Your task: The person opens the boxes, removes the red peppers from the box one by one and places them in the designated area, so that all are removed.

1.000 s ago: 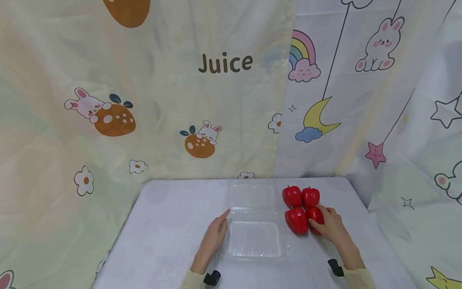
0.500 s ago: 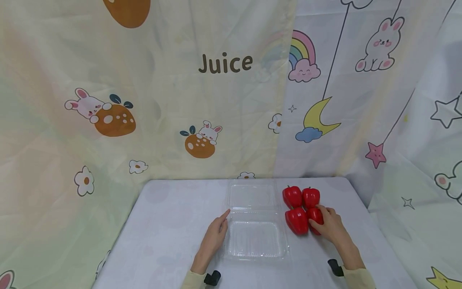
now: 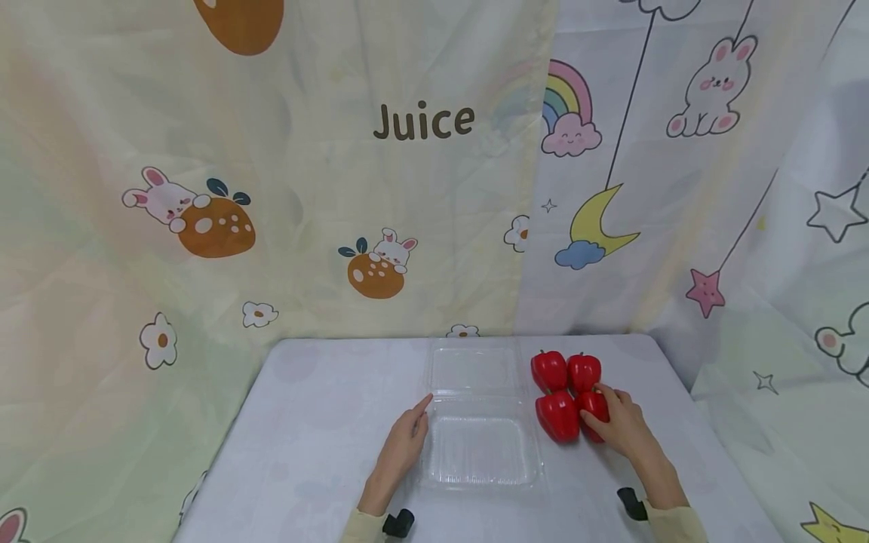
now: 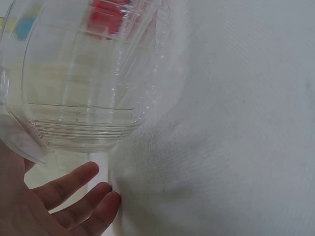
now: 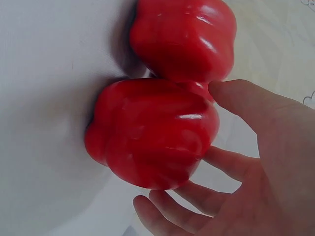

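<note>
A clear plastic clamshell container (image 3: 478, 452) lies unfolded on the table, its lid (image 3: 475, 369) toward the back. Beside its left edge is my left hand (image 3: 402, 449), index finger stretched to the hinge. In the left wrist view, the other fingers (image 4: 74, 184) hang loose below the clear wall. My right hand (image 3: 627, 430) holds the front right red bell pepper (image 3: 594, 407) between thumb and fingers. That bell pepper (image 5: 152, 135) rests on the table in the right wrist view. Three more stand against it: front left (image 3: 558, 416), back left (image 3: 549, 370) and back right (image 3: 584, 372).
A pale cloth covers the table (image 3: 326, 422). Printed curtains (image 3: 434, 226) hang behind it and along both sides. Small black devices (image 3: 399, 523) are strapped at both wrists.
The view has shifted very slightly. Both hands, the container and the bell peppers stay where they were.
</note>
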`<action>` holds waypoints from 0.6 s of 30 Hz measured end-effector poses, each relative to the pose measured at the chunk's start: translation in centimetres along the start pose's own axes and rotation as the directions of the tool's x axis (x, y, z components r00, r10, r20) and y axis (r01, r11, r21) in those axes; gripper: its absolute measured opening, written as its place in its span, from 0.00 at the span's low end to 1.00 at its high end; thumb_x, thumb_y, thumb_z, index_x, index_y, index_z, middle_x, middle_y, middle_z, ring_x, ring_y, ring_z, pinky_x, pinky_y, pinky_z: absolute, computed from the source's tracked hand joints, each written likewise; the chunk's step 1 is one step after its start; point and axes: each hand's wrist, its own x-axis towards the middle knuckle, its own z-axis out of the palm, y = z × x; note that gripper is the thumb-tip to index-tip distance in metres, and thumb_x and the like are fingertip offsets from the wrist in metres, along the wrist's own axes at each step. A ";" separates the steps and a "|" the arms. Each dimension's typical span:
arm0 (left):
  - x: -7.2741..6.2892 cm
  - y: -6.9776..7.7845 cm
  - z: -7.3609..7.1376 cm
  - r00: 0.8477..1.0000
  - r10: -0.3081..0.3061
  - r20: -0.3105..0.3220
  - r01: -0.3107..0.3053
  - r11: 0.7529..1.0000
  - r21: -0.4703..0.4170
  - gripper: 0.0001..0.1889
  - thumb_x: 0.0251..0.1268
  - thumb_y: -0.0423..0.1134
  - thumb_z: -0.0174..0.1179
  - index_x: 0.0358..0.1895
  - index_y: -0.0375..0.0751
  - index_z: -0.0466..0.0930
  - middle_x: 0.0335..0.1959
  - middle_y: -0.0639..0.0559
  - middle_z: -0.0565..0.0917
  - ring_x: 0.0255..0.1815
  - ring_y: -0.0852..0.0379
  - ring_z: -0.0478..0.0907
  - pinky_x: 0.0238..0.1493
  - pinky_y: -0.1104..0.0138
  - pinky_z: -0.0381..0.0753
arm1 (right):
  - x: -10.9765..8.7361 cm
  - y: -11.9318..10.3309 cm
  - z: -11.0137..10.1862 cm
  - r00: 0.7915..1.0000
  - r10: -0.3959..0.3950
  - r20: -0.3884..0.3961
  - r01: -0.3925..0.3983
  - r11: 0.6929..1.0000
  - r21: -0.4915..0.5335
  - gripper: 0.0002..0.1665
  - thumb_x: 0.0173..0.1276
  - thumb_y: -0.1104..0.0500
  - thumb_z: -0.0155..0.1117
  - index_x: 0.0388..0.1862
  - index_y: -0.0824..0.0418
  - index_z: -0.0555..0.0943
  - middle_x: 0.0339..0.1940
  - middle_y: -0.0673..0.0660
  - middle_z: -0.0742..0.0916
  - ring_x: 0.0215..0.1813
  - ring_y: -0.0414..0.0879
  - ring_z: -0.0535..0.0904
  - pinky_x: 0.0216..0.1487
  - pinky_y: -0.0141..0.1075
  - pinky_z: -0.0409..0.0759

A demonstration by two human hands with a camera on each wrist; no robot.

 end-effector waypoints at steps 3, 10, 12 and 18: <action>0.1 0.0 0.0 1.000 0.004 0.010 -0.004 1.000 -0.003 0.23 0.81 0.43 0.46 0.74 0.54 0.69 0.49 0.49 0.85 0.49 0.55 0.81 0.57 0.52 0.81 | 0.0 0.0 -0.2 1.000 0.010 0.004 -0.010 1.000 0.009 0.51 0.62 0.51 0.72 0.74 0.71 0.57 0.66 0.82 0.65 0.65 0.79 0.61 0.47 0.63 0.83; 0.3 -0.2 0.0 1.000 0.015 0.024 -0.014 0.999 -0.039 0.23 0.82 0.43 0.45 0.75 0.53 0.66 0.60 0.43 0.81 0.63 0.45 0.78 0.63 0.49 0.77 | 0.2 -0.4 -0.7 1.000 0.024 0.015 -0.025 1.000 0.009 0.56 0.63 0.49 0.71 0.77 0.71 0.52 0.68 0.82 0.62 0.66 0.80 0.58 0.48 0.64 0.82; 0.3 -0.1 0.0 1.000 0.013 0.024 -0.012 0.999 -0.046 0.24 0.82 0.44 0.44 0.76 0.53 0.65 0.62 0.43 0.81 0.64 0.44 0.77 0.65 0.48 0.76 | 0.2 -0.5 -0.8 1.000 0.010 0.014 -0.010 1.000 0.002 0.56 0.63 0.50 0.71 0.77 0.72 0.51 0.68 0.82 0.61 0.67 0.80 0.58 0.48 0.65 0.82; 0.2 0.0 -0.1 1.000 0.007 0.010 -0.006 1.000 -0.021 0.26 0.81 0.46 0.45 0.77 0.47 0.62 0.63 0.42 0.79 0.63 0.43 0.78 0.62 0.47 0.78 | 0.0 -0.8 -0.9 1.000 -0.026 0.007 0.026 1.000 -0.018 0.55 0.64 0.50 0.70 0.77 0.72 0.52 0.69 0.82 0.60 0.67 0.81 0.57 0.48 0.66 0.81</action>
